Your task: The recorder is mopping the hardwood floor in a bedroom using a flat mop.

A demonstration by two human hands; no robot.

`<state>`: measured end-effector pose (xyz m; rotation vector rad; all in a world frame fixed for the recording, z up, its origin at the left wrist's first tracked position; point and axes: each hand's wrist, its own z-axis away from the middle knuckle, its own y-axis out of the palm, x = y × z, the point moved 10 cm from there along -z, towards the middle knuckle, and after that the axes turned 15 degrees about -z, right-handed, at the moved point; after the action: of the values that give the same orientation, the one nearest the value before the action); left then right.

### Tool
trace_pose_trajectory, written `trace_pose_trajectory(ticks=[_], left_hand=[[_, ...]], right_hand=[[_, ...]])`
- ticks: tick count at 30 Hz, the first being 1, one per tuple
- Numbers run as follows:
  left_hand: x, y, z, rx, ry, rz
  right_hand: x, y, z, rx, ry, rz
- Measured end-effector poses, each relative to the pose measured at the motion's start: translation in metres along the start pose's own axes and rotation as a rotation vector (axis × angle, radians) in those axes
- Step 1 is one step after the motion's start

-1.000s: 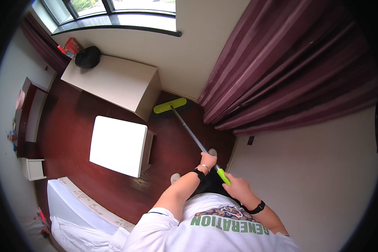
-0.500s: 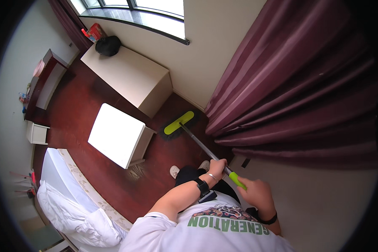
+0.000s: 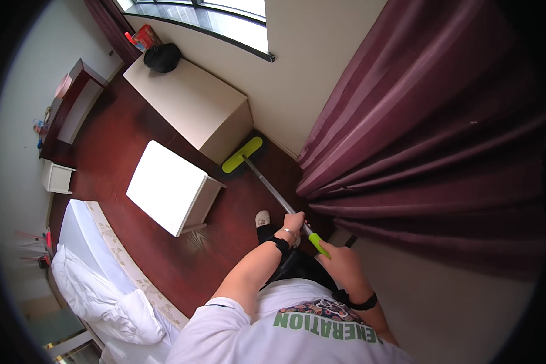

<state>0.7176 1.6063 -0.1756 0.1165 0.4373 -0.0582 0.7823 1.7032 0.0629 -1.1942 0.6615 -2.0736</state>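
A flat mop (image 3: 243,155) with a lime-green head rests on the dark red floor, beside the near end of the long cream cabinet (image 3: 191,100). Its grey pole slants back toward me. My left hand (image 3: 292,224), with a bracelet at the wrist, is wrapped around the pole's lower part. Higher up, my right hand (image 3: 342,264) closes on the green grip (image 3: 316,242) at the pole's end. Both wrists wear black bands.
A white square table (image 3: 167,188) stands left of the mop. Purple curtains (image 3: 418,133) hang to the floor at right. A bed (image 3: 103,261) with rumpled white bedding lies at left. A black bag (image 3: 162,58) sits on the cabinet. My shoe (image 3: 262,218) is near the pole.
The mop head has slid forward and left, close to the cabinet's end. Both hands moved forward and left with the pole, still gripping it. One foot has stepped forward.
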Motion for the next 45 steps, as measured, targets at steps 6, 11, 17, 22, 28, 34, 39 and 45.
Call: trace_pose_trajectory(ticks=[6,11,17,22,28,34,39,45], left_hand=[[0.035,0.06,0.044,0.106,-0.081,0.021],[0.01,0.06,0.047,0.109,-0.032,-0.149],[-0.014,0.028,-0.002,-0.034,0.069,-0.211],[0.008,0.004,-0.02,-0.006,0.011,-0.168],[0.037,0.027,0.032,-0.043,0.001,-0.08],[0.024,0.031,0.059,0.055,-0.037,-0.27],[0.0,0.01,0.029,0.02,0.022,-0.407],[0.03,-0.045,-0.001,-0.044,0.04,-0.501]], right_hand=[[0.006,-0.075,0.039,-0.036,0.035,-0.01],[0.005,-0.085,0.025,-0.125,0.052,-0.082],[-0.007,-0.053,-0.009,-0.157,0.017,-0.165],[-0.026,-0.001,-0.006,-0.067,0.038,-0.225],[-0.022,-0.029,0.043,0.008,0.117,-0.162],[-0.002,-0.05,0.051,-0.052,0.163,-0.283],[-0.011,-0.023,0.028,-0.189,0.103,-0.422],[-0.037,0.122,0.034,0.266,0.437,-1.287]])
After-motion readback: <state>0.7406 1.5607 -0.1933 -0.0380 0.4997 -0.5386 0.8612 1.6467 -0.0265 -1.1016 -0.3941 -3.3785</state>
